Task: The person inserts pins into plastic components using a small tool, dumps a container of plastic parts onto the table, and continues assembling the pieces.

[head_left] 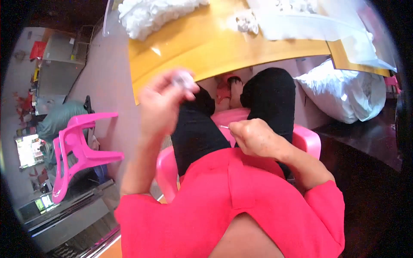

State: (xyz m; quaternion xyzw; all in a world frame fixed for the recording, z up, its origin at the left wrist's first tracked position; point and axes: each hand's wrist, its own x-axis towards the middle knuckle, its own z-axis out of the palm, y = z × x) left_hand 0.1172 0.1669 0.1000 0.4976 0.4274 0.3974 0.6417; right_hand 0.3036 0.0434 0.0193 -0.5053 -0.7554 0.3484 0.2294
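At the bottom of the frame a pink top fills the foreground, and two bare forearms rise from it. The right hand (254, 137), just right of centre, has its grip pinched together on a needle (223, 127), a thin metal sliver pointing left over the lap. The left hand (165, 101), centre-left and raised, is blurred; its fingertips close on a small white piece (184, 79), possibly a bit of fluffy stuffing or fabric, though the blur keeps me from telling which.

The needle is stiff, light, sharp and slippery, so it is best held near the blunt end between thumb and forefinger, as it is held here. The white piece looks soft and nearly weightless; it should squash under any hard pinch, so a light fingertip hold at its edge suits it.

Below the hands are two knees in black trousers on one pink chair (307, 142). A second pink chair (79, 150) lies tipped at middle left. Beyond the knees, a yellow tabletop (206, 47) curves across the upper frame, carrying two white fluffy heaps (150, 15), a smaller white clump (246, 20), and clear plastic sheeting (309, 21). One stuffed white sack (344, 92) sits at the upper right, under the tabletop's edge.
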